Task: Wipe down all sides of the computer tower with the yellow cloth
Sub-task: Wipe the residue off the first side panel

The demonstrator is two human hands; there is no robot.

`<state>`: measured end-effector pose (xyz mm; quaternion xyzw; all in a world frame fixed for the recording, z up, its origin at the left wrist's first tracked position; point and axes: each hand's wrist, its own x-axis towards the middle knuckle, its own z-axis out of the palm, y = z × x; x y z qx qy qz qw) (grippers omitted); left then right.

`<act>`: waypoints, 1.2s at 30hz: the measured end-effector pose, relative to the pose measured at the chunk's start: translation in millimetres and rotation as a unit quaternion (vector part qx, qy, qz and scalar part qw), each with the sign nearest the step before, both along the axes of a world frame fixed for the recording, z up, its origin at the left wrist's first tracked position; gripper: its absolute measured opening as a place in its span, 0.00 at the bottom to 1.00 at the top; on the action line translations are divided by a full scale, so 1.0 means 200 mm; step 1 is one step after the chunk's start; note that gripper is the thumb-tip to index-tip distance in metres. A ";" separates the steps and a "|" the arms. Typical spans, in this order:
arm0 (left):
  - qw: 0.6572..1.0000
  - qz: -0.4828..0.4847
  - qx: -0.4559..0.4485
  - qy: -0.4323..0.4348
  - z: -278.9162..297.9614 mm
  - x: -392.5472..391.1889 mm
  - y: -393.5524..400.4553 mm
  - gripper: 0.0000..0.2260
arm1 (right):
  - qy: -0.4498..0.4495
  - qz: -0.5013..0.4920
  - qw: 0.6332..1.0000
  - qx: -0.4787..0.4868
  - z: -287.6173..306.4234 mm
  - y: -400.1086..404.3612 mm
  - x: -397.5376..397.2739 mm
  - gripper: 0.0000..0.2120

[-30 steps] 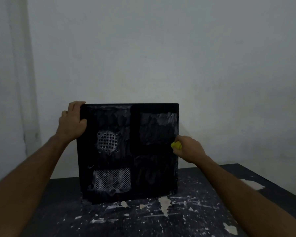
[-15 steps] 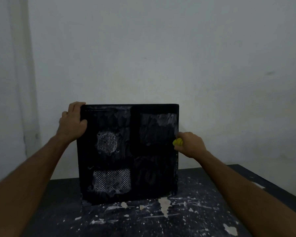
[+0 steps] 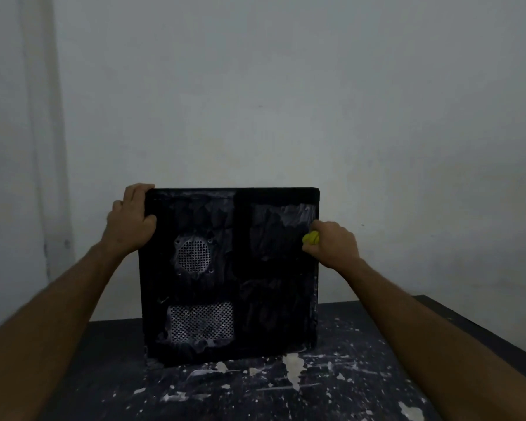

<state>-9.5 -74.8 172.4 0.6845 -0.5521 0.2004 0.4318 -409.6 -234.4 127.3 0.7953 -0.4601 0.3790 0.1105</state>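
A black computer tower (image 3: 264, 287) stands upright on a dark table (image 3: 362, 369), its dusty side panel with a round vent and a rectangular mesh vent facing me. My left hand (image 3: 131, 221) grips the tower's top left corner, fingers curled over the top edge. At the right edge of the panel, about a third of the way down, my right hand (image 3: 331, 244) holds the bunched yellow cloth (image 3: 311, 238). Only a small lump of cloth shows beyond the fingers. The tower's other sides are hidden.
The tabletop is dark and spattered with white paint flecks (image 3: 292, 366). A plain pale wall (image 3: 286, 86) rises close behind the tower. The table's right edge (image 3: 474, 326) runs diagonally at the right.
My right hand with the yellow cloth has slid upward along the tower's right edge. The left hand and the tower have stayed put.
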 end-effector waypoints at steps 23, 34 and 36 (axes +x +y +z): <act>1.000 -0.015 -0.003 -0.004 -0.01 0.02 -0.01 0.33 | -0.026 0.010 1.000 -0.003 0.01 -0.04 -0.07 0.17; 1.000 -0.011 -0.005 -0.004 -0.01 0.01 0.00 0.33 | -0.024 0.019 1.000 0.006 0.14 -0.05 -0.01 0.19; 1.000 -0.009 -0.004 -0.005 -0.01 0.01 0.00 0.33 | -0.046 0.025 0.999 0.000 0.14 -0.04 0.00 0.20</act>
